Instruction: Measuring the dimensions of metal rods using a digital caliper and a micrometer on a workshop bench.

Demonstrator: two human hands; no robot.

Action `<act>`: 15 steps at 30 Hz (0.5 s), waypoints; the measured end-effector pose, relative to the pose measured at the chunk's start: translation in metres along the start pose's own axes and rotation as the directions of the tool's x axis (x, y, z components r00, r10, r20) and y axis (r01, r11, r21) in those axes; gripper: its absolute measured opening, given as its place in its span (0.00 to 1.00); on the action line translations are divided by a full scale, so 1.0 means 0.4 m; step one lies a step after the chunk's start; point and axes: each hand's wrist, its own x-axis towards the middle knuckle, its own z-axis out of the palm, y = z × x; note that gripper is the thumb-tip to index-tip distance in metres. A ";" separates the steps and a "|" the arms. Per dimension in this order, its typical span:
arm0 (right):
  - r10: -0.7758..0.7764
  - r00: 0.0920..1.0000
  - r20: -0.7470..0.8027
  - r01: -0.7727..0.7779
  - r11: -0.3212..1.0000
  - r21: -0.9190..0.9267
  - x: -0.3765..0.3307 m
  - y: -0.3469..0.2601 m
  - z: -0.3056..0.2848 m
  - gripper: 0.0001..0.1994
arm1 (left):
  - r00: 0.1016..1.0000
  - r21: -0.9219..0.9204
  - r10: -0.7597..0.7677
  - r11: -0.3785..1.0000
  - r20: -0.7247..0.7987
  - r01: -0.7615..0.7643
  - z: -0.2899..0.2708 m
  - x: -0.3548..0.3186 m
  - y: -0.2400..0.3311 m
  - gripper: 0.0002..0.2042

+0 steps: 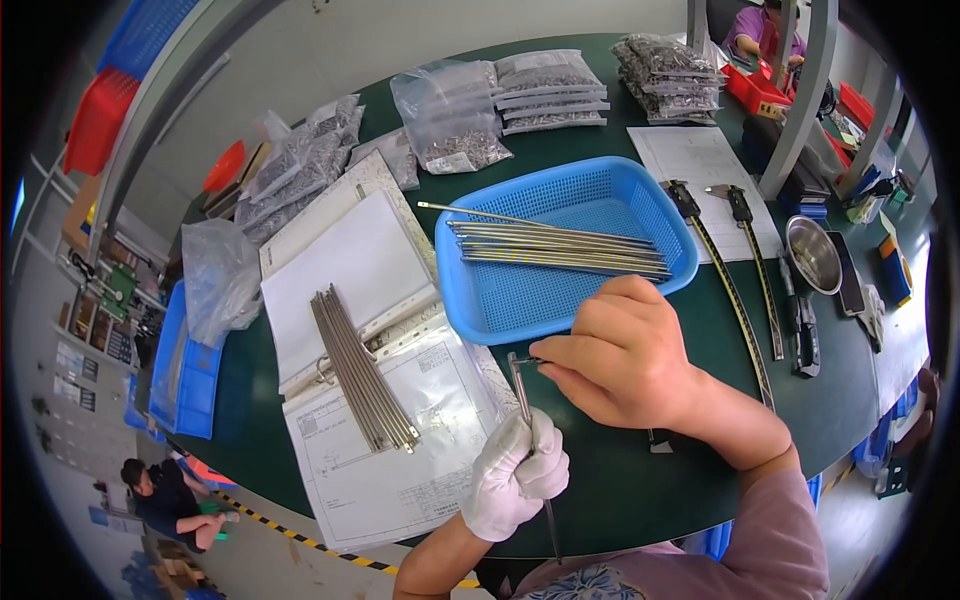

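Observation:
My left hand (512, 475), in a white glove, is closed around a thin metal rod (519, 385) that stands tilted, its top end above my fist. At that end, my bare right hand (625, 350) pinches a small thin metal piece (531, 360) between thumb and forefinger. The piece meets the rod's tip from the side; its exact kind is too small to tell. Just beyond my right hand is a blue plastic basket (475, 318) with several long metal rods (560, 246) in it. Another bundle of rods (362, 375) lies to the left on an open binder (325, 250) and a drawing sheet (440, 400).
Bags of small metal parts (550, 85) stand along the far side of the green table (600, 480). Right of the basket lie two calipers (740, 205), a steel bowl (813, 255) and a phone (848, 275). A blue bin (190, 390) hangs at the left edge. Two other people sit farther off.

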 end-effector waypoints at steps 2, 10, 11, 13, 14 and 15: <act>-0.002 1.000 -0.018 0.002 1.000 -0.001 0.003 -0.003 -0.001 0.08 | 1.000 -0.002 0.021 1.000 0.013 -0.021 -0.001 -0.004 0.002 0.14; -0.004 1.000 0.006 0.004 1.000 -0.025 -0.006 0.000 0.005 0.08 | 1.000 0.007 0.009 1.000 -0.002 -0.009 0.002 -0.001 0.000 0.15; -0.003 1.000 0.006 0.003 1.000 -0.026 -0.007 0.000 0.005 0.08 | 1.000 0.005 0.011 1.000 -0.008 -0.011 0.002 0.000 -0.001 0.15; 0.010 0.999 0.030 -0.009 1.000 -0.027 -0.006 -0.001 0.006 0.07 | 1.000 0.019 0.013 1.000 -0.018 -0.013 0.003 -0.001 -0.001 0.15; 0.011 1.000 0.030 -0.010 1.000 -0.027 -0.007 -0.001 0.004 0.07 | 1.000 0.033 0.014 0.999 -0.026 -0.013 0.004 -0.001 -0.001 0.14; 0.010 0.997 0.074 -0.006 0.999 -0.047 -0.007 0.001 0.001 0.07 | 1.000 0.033 0.012 0.999 -0.027 -0.011 0.004 -0.001 -0.001 0.14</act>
